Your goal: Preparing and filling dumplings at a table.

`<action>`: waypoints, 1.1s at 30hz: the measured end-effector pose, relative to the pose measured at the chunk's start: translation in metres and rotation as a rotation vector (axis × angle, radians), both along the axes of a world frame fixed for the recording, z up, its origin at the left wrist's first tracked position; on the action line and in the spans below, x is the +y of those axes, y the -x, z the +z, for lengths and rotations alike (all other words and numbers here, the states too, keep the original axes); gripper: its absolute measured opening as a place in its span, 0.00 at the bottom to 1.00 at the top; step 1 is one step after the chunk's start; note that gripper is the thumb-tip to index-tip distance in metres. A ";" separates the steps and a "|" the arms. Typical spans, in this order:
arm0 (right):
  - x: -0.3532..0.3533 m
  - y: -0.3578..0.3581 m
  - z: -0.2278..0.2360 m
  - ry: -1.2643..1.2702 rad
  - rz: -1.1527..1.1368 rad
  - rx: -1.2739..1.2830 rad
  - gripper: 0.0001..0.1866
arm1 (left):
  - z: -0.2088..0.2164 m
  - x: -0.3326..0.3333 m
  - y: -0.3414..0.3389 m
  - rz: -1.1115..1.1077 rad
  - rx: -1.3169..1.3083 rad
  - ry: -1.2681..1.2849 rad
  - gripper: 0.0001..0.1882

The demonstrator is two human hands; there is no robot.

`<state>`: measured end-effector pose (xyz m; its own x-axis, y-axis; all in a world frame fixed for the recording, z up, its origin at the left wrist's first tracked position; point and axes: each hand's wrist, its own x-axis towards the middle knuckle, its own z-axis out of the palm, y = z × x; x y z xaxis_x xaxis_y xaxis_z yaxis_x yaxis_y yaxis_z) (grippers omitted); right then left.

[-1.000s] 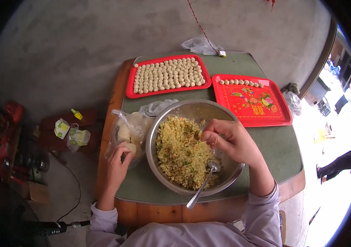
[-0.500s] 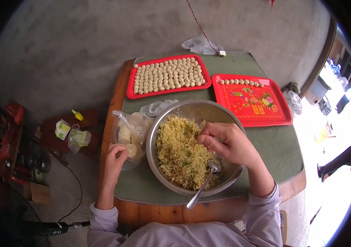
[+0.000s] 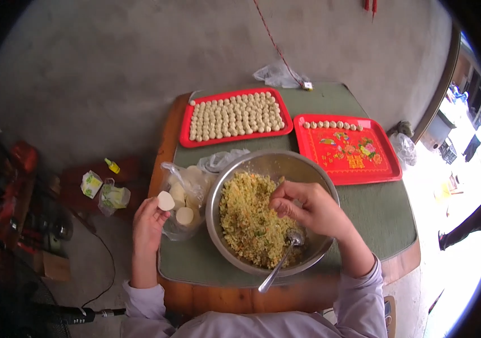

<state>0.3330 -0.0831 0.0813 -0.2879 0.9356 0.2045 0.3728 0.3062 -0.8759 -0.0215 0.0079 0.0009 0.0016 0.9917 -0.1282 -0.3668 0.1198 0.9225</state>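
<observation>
A round pale dumpling wrapper (image 3: 165, 201) is pinched between the fingertips of my left hand (image 3: 148, 222), beside the bag. More wrappers (image 3: 184, 216) lie in the clear plastic bag (image 3: 203, 179) left of the bowl. Above the right part of the steel bowl (image 3: 328, 248) hovers my right hand (image 3: 312, 208), its thumb and fingers curled together; anything between them is hidden. Chopped yellow-green filling (image 3: 250, 217) with orange bits heaps up in the bowl. A metal spoon (image 3: 279, 268) leans in it, handle over the near rim.
At the back left, a red tray (image 3: 186, 134) holds rows of small filled dumplings (image 3: 236, 117). Another red tray (image 3: 331, 166), with flowers printed on it, carries one short row along its far edge. Green cloth (image 3: 384, 219) covers the wooden table. A thin cord (image 3: 277, 48) hangs behind.
My left hand has lifted a wrapper up from the bag and turned it into view. The right hand stays over the bowl. The whole view has shifted slightly.
</observation>
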 end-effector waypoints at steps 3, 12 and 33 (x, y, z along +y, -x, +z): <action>-0.003 0.005 -0.013 -0.015 0.033 0.119 0.13 | 0.035 -0.015 -0.050 -0.056 -0.137 -0.101 0.06; -0.002 0.019 -0.017 0.552 0.087 1.100 0.24 | 0.065 -0.059 -0.162 -0.034 0.877 -1.249 0.10; 0.000 0.020 -0.022 0.221 -0.052 0.568 0.16 | 0.039 -0.032 -0.166 -0.414 0.416 -0.716 0.06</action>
<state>0.3130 -0.0831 0.0591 -0.1440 0.9832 0.1120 -0.1612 0.0883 -0.9830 0.1448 -0.0240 0.0399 0.4650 0.7653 0.4451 -0.0447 -0.4818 0.8752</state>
